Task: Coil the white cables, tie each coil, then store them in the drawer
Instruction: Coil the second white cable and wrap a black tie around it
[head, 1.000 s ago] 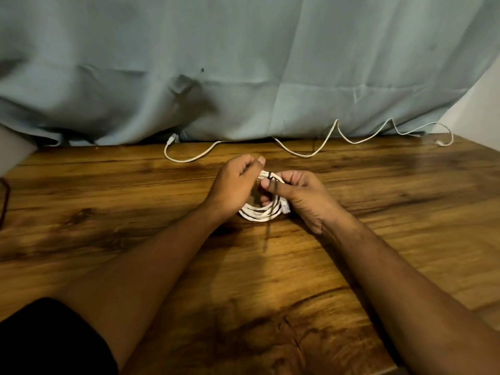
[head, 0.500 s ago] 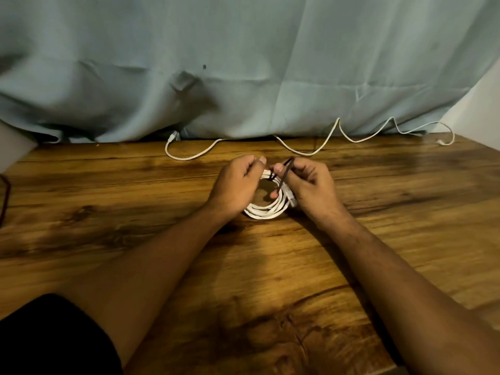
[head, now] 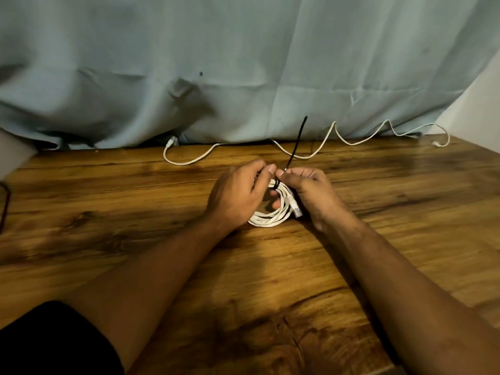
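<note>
A pale blue curtain [head: 243, 63] is hanging behind the back edge of the wooden worktop [head: 108, 212], and a loose white cable [head: 184, 164] is snaking along that back edge. Mid-worktop, the left hand [head: 238, 196] is curling its fingers round the left side of the coiled white cable [head: 267, 220], which is resting on the wood between both hands. The right hand [head: 311, 190] is pinching the black tie [head: 296, 143] just above the coil's top. The tie is wrapping the strands there, its free end pointing up and away.
</note>
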### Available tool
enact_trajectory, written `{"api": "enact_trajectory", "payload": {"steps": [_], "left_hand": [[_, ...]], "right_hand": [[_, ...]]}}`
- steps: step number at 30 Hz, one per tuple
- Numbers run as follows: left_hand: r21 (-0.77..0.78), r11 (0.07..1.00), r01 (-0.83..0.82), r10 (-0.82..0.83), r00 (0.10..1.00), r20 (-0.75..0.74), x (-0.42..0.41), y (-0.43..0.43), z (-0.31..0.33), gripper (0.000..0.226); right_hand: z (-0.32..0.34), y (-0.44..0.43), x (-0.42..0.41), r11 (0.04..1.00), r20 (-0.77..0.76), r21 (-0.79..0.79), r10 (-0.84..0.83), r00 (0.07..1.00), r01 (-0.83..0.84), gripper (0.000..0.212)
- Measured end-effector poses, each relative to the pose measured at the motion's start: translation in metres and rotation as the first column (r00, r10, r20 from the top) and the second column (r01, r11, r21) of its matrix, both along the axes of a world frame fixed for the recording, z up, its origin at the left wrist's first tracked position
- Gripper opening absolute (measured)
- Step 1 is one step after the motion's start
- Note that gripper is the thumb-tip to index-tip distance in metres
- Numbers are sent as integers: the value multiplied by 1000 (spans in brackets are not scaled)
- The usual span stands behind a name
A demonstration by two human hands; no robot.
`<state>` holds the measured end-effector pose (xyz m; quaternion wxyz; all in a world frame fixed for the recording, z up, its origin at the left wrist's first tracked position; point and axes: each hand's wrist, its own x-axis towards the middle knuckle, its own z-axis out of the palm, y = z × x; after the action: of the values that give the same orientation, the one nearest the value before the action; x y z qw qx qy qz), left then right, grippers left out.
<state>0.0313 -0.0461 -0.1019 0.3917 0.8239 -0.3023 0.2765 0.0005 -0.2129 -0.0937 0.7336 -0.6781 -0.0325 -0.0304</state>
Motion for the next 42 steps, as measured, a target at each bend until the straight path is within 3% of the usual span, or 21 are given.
{"api": "enact_trajectory", "payload": {"steps": [13,19,27,36,40,42], "left_hand": [[10,1000,15,-15,1000,-10,1,0,-1,28],[-12,1000,26,-27,999,-22,2,-2,-2,33],[-17,1000,-3,3,1000,1,3,-1,-1,36],[-32,999,-13,12,1000,-24,5,-2,0,40],[-45,999,-23,22,999,-35,7,-2,-2,40],[-60,997,-45,41,998,-53,10,-1,-2,40]], "right_hand": [[0,-3,1,999,-34,11,48,998,-47,23],[4,-7,-1,996,-87,38,80,993,-77,34],[1,-2,0,991,-71,121,-43,997,51,40],[-2,2,-1,998,18,-62,-7,1000,8,27],[-1,-1,-1,995,10,-82,54,998,-53,38],[0,-4,0,990,-2,-100,102,995,-101,32]]}}
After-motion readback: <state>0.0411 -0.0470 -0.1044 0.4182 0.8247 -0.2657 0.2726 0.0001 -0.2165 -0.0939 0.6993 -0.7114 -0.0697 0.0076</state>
